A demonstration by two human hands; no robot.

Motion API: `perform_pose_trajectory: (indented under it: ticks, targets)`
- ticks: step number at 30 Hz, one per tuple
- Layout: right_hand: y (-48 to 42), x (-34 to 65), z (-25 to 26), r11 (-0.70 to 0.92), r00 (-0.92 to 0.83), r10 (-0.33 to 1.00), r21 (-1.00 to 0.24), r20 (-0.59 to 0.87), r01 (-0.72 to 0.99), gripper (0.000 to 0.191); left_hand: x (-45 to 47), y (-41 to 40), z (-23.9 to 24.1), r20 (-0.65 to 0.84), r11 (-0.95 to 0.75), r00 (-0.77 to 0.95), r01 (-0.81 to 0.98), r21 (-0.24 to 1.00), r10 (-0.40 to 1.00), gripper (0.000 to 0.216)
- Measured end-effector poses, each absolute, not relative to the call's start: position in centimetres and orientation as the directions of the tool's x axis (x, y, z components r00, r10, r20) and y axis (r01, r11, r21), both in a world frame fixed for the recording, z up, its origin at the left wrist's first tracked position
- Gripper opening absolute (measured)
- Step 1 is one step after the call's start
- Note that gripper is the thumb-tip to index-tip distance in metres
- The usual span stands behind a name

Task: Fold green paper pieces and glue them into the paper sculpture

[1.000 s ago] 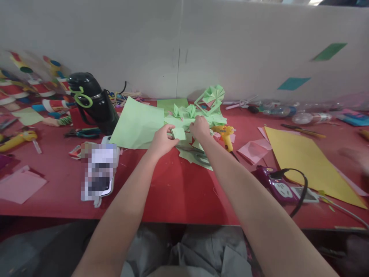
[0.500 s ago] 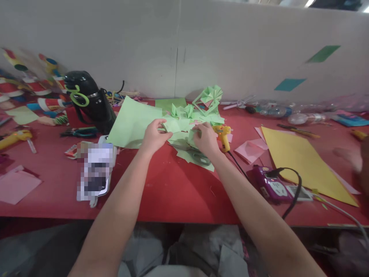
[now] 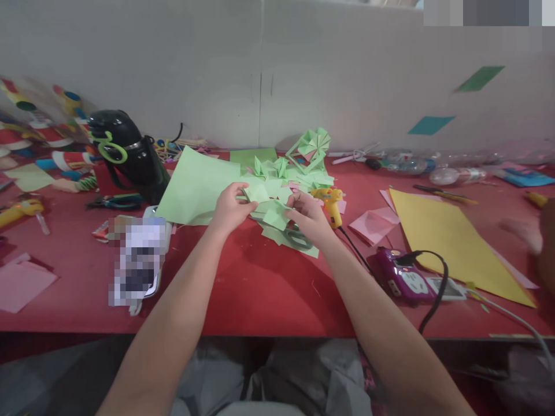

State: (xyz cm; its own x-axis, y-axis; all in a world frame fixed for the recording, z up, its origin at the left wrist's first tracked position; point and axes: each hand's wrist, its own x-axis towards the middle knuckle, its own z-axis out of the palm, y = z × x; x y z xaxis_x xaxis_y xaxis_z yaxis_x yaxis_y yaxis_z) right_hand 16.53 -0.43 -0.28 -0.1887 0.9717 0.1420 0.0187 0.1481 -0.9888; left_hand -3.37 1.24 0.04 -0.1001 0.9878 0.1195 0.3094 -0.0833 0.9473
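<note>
My left hand pinches a small folded piece of light green paper above the red table. My right hand pinches another small green paper piece just to the right of it. Both hands hover over a heap of green paper scraps. A pair of scissors lies partly hidden under the scraps by my right wrist. Behind the hands lie a large green sheet and several folded green paper shapes.
A yellow glue gun lies right of my right hand, its cord running to a purple power strip. A large yellow sheet, pink papers, a black flask and another person's hand at the right edge.
Both hands drew back from the pile toward me, each lifting a small green paper piece; the right hand moved from the far scraps to beside the left.
</note>
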Motion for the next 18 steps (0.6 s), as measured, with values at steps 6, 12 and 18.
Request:
perform_pose_trajectory:
  ticks: [6, 12, 18]
  targets:
    - [-0.2, 17.4, 0.0, 0.282, -0.131, 0.954, -0.956, 0.271, 0.076, 0.012, -3.4, 1.3, -0.2, 0.115, -0.079, -0.102, 0.301, 0.950, 0.988, 0.054]
    - [-0.5, 17.3, -0.3, 0.426, -0.040, 0.903, -0.878, 0.428, 0.216, 0.009, -3.2, 1.2, -0.5, 0.135, -0.108, -0.059, 0.335, 0.936, 0.989, 0.056]
    - [-0.4, 17.4, -0.8, 0.562, 0.030, 0.779, -0.718, 0.626, 0.411, 0.034, -2.3, 0.5, -0.4, 0.129, -0.131, 0.029, 0.339, 0.932, 0.991, 0.053]
